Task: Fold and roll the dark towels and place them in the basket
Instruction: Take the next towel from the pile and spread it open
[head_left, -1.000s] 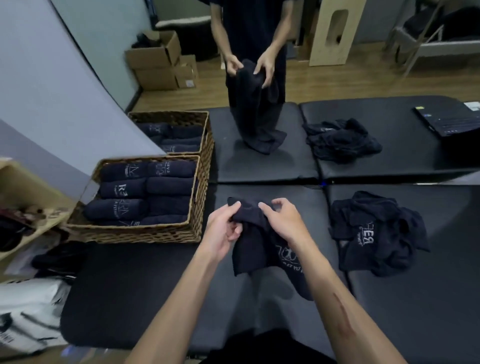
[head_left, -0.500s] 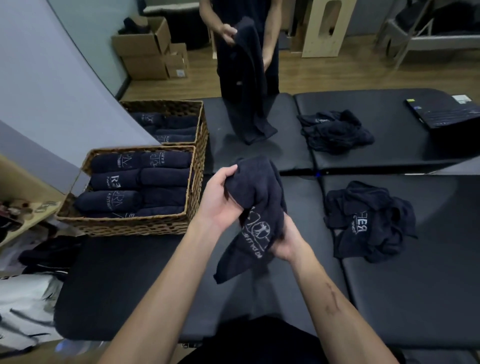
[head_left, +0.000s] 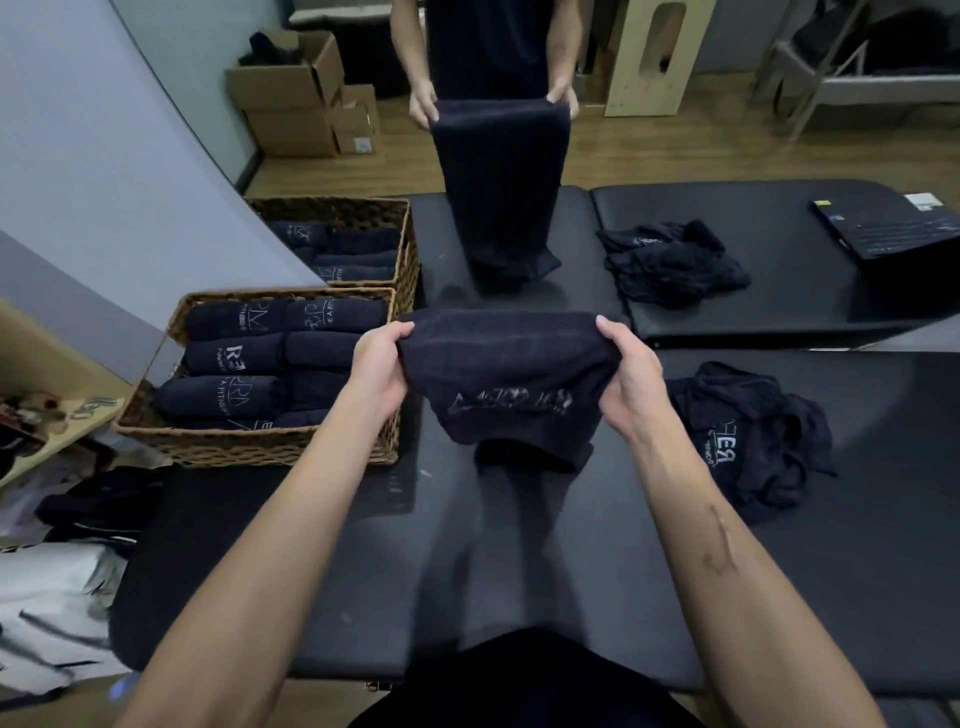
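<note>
Dark terry towel (head_left: 506, 379), soft, light and floppy (lower part sagging toward the black padded desk (head_left: 519, 571)), hangs between left hand (head_left: 376, 371) and right hand (head_left: 631, 387), fingers clamped on its top corners, the best hold.

Dark towel (head_left: 506, 379) hangs stretched beside full basket (head_left: 249, 441).

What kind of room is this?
Probably a gym or spa back room: black padded tables, woven wicker baskets packed with rolled dark logo towels, and stacked cardboard boxes.
</note>
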